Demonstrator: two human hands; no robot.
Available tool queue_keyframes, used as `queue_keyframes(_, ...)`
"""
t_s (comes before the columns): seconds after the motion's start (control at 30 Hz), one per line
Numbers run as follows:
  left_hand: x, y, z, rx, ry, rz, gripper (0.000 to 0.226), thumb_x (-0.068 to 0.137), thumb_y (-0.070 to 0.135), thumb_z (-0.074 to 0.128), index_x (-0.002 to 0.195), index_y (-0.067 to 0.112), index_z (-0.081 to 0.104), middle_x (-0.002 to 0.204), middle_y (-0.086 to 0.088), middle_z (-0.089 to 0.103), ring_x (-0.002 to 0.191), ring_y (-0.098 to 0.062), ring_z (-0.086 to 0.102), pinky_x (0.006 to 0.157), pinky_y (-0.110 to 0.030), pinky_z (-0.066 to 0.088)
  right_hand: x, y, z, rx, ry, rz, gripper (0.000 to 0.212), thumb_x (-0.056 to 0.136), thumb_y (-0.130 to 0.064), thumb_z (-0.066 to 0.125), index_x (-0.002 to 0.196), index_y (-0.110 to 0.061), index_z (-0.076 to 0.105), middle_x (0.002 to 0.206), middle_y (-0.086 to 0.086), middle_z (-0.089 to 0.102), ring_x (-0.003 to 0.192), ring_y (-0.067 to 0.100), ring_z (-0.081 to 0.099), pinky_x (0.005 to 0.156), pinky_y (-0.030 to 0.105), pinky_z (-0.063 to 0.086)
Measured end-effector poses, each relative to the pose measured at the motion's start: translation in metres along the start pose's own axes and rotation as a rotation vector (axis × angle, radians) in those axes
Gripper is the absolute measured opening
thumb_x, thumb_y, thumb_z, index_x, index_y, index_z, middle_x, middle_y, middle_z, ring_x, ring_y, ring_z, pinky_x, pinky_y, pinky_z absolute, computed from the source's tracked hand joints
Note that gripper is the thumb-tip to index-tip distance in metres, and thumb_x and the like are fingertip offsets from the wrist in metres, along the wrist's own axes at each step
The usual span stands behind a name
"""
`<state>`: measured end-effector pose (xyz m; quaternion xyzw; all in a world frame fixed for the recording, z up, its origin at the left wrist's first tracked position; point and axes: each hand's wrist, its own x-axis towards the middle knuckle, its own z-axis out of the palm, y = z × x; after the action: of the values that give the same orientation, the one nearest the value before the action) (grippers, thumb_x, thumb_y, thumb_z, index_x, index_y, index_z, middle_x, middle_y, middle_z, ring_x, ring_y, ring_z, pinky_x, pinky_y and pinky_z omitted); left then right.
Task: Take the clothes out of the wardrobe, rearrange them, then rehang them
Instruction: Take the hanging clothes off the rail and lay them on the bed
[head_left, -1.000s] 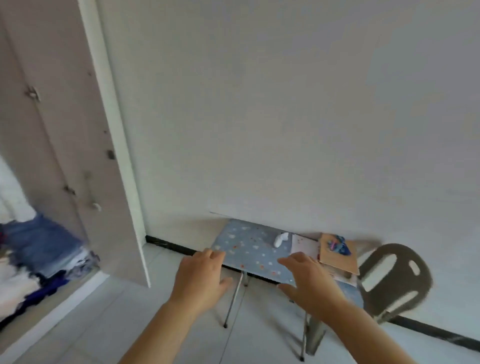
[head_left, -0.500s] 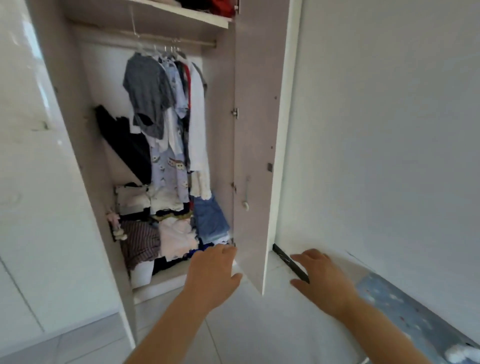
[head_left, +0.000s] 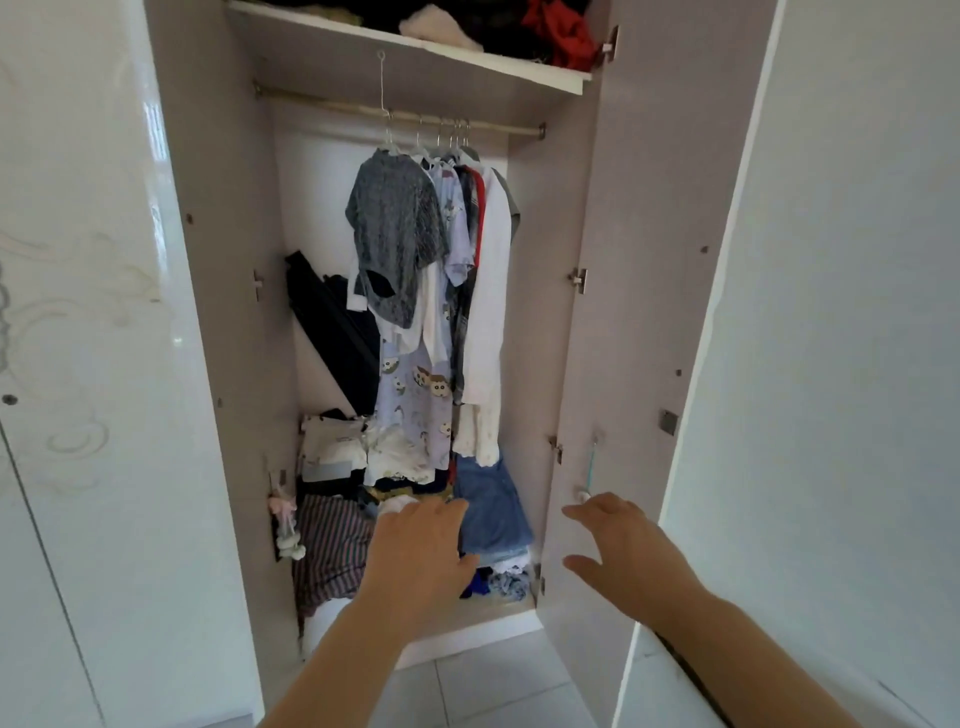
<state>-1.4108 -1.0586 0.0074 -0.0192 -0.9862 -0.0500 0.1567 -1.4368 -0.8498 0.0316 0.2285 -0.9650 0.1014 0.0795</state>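
Open wardrobe (head_left: 218, 312), clothes (head_left: 431, 270) hanging on rail (head_left: 332, 106), folded piles below, left hand (head_left: 421, 551) and right hand (head_left: 623, 551) both released, empty, fingers spread

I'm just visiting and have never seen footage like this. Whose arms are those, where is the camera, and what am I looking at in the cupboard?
There is no machine here: a person wears a wide-angle camera on the head, so you see their own two bare arms reaching forward. The left hand and right hand are both open and hold nothing. Ahead stands an open wardrobe, its door swung out to the right. Shirts hang from a rail; nearest the left is a grey shirt, and a white shirt hangs near the right end. Folded clothes are piled at the bottom, and more lie on the top shelf. Nothing has been taken out yet.
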Motion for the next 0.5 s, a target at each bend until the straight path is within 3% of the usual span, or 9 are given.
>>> queue_keyframes(0.33,0.144,-0.069,0.016,-0.004,0.094,-0.048,0.048,0.094,0.047,0.040,0.138,0.027,0.034,0.131,0.005,0.046,0.118,-0.014,0.045,0.097,-0.028,0.034,0.180,0.007,0.009,-0.013,0.038,-0.098,0.050,0.096,-0.035,0.047,0.143,-0.026,0.032,0.144,-0.005,0.035,0.127,0.013,0.037,0.104,0.020,0.028)
queue_keyframes(0.5,0.230,-0.099,0.026,0.038,0.168,-0.093,0.049,0.094,0.046,0.040,0.139,0.025,0.035,0.129,0.003,0.049,0.116,-0.014,0.047,0.096,-0.028,0.036,0.284,0.024,0.021,0.015,0.084,-0.186,0.054,0.093,-0.036,0.051,0.143,-0.027,0.033,0.141,-0.004,0.038,0.124,0.014,0.039,0.102,0.022,0.033)
